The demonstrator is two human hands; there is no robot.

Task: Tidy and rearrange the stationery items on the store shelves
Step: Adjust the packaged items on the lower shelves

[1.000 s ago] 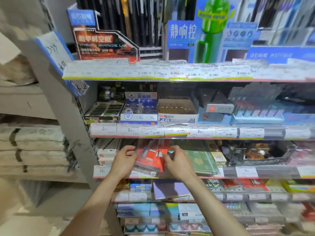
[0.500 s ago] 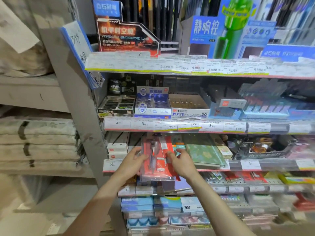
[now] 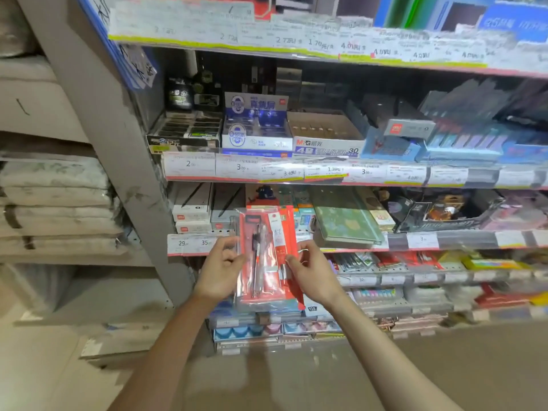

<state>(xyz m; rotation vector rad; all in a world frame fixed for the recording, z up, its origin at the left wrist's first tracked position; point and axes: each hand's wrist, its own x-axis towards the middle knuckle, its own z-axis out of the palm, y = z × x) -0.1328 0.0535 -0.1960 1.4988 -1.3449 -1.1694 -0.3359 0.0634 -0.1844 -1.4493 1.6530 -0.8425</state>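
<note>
A stack of red pen packs (image 3: 265, 253) in clear plastic stands upright in front of the shelf, clear of the shelf edge. My left hand (image 3: 221, 269) grips its left side. My right hand (image 3: 311, 272) pinches its right side. Behind it, on the third shelf (image 3: 355, 247), lie white pen boxes (image 3: 195, 209) at the left and a green notebook (image 3: 344, 218) at the right. More packs sit in the gap behind the one I hold, partly hidden.
Above are eraser boxes (image 3: 326, 137) and a blue-white display box (image 3: 256, 129) behind price tags. Lower shelves (image 3: 400, 280) hold small coloured packs. A grey upright post (image 3: 118, 143) borders the shelves on the left, with stacked white bundles (image 3: 56, 203) beyond it.
Both hands have drawn the red packs out of the third shelf toward me and stood them upright. The view has moved closer and lower.
</note>
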